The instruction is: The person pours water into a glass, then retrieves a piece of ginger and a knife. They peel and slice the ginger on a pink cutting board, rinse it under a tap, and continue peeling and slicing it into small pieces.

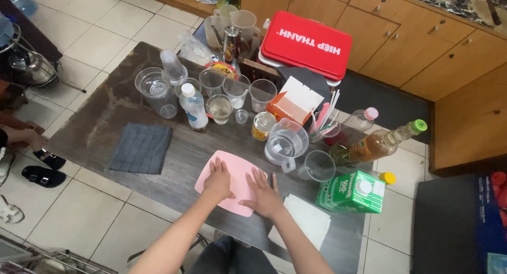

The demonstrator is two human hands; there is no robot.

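Pressing smooth pink board — flat palms

Bare tabletop is lying open to the left, broken only by the flat grey cloth, so a hand is finding free passage there. Just beyond the pink board, the clear pitcher, plastic cup and small can are crowding the way. The green carton is blocking the right, with white paper lying flat before it.
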